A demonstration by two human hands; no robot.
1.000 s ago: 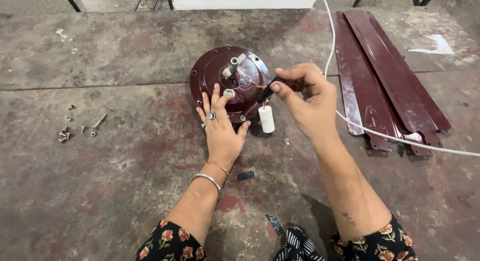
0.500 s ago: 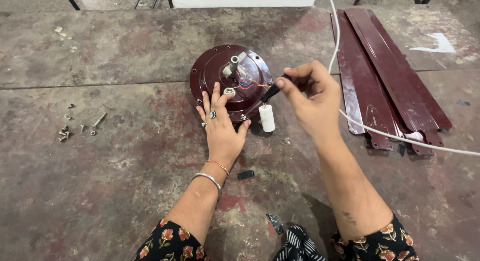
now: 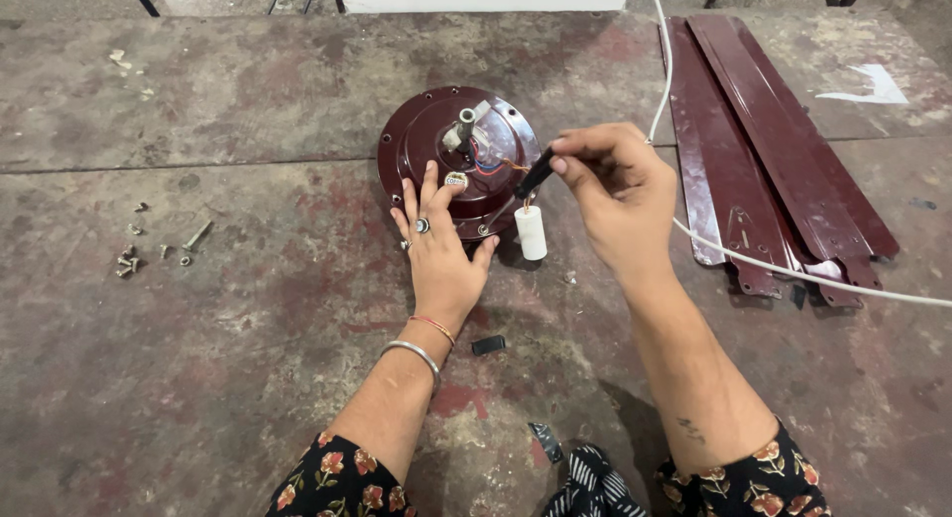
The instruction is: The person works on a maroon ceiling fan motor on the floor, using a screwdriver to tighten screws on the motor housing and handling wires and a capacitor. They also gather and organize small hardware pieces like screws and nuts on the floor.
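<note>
Maroon fan motor (image 3: pixel 436 145) sits mid-worktop (image 3: pixel 248 309), nearer far edge. Left hand (image 3: pixel 441 249) lies flat on its rim, fingers spread. Right hand (image 3: pixel 615 190), fingers pinched on a black-handled screwdriver (image 3: pixel 531 175) w/ tip at the housing, beside white capacitor (image 3: pixel 531 231). Risk: tip slips, nicks the wires (image 3: pixel 488 165).

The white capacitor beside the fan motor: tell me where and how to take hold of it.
Grip the white capacitor around its smooth round body, about mid-height. It stands upright on the bench, with wires leaving its top toward the maroon motor housing, so avoid the top. Come from the near right side, probably the clearest: the left hand rests on its left and the housing lies behind.
</note>
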